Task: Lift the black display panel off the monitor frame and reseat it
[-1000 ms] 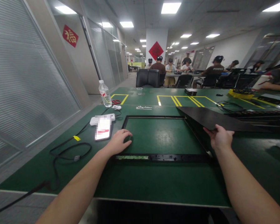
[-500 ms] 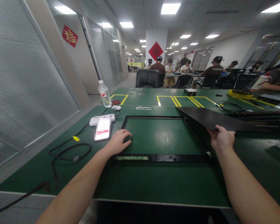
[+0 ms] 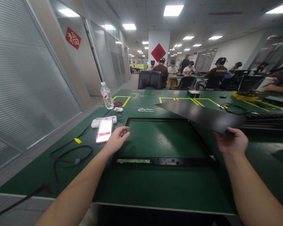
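Observation:
A thin black panel (image 3: 198, 113) is raised at a tilt over the right side of an open rectangular black frame (image 3: 186, 162). My right hand (image 3: 235, 143) grips the panel's near edge, thumb on top and fingers beneath. The frame lies flat on the green table (image 3: 165, 185), with a green circuit board (image 3: 133, 161) set in the left part of its near bar. At the frame's left bar, my left hand (image 3: 117, 138) curls its fingers round the bar, which the hand partly hides.
Left of the frame lie a lit phone (image 3: 105, 130), a white power strip (image 3: 96, 122) and a looped black cable (image 3: 58, 153). A water bottle (image 3: 107, 96) stands behind them near red-handled scissors (image 3: 118, 104). Small white pieces (image 3: 145, 110) lie beyond the frame. People sit at farther tables.
The panel has lifted and swung leftward over the frame, its far corner moving left. My right hand has risen to the right with it. My left hand has shifted slightly left, its fingers more curled.

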Available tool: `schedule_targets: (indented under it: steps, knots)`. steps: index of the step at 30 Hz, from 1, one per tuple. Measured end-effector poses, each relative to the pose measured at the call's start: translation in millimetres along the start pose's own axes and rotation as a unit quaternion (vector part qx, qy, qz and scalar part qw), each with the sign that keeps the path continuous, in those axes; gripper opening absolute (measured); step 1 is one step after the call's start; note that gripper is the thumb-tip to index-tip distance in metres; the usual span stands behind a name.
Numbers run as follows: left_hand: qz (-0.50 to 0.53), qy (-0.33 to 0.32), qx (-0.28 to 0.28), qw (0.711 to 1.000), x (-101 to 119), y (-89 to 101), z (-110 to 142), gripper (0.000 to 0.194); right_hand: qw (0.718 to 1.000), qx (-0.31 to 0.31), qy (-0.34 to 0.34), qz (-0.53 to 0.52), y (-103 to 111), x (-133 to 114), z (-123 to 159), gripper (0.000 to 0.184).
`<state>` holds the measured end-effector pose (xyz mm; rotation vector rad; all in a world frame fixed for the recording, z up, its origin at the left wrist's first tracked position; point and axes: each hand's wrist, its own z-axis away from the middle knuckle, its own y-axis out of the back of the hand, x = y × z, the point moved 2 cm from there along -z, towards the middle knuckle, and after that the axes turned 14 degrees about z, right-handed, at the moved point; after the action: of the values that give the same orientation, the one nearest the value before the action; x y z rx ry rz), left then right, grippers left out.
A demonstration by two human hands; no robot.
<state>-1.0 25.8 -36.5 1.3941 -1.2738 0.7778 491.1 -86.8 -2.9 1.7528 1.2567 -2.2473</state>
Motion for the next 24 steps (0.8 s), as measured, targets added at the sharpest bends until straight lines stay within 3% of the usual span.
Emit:
schedule_targets:
  steps: [4, 10, 12, 17, 20, 24]
  knots:
    - [0.184, 0.076, 0.053, 0.979, 1, 0.6, -1, 0.056, 1.000, -0.001, -0.022, -0.019, 0, -6, 5, 0.029]
    - [0.380, 0.161, 0.076, 0.908, 19, -1.0, 3, 0.026, 0.999, -0.023, -0.042, -0.001, -4, -5, 17, 0.042]
    - [0.399, 0.162, 0.074, 0.900, 23, 0.5, 3, 0.026, 0.998, -0.026, -0.050, 0.018, -4, -4, 20, 0.050]
    - [0.372, 0.159, 0.026, 0.914, 21, 6.6, 2, 0.042, 0.996, -0.046, -0.062, 0.043, -4, -4, 20, 0.059]
    - [0.362, 0.167, -0.002, 0.917, 21, 7.4, 2, 0.051, 0.994, -0.055, -0.073, 0.053, -3, -3, 18, 0.060]
    - [0.382, 0.183, -0.015, 0.906, 31, 2.0, 6, 0.048, 0.991, -0.060, -0.096, 0.065, 1, 0, 12, 0.057]
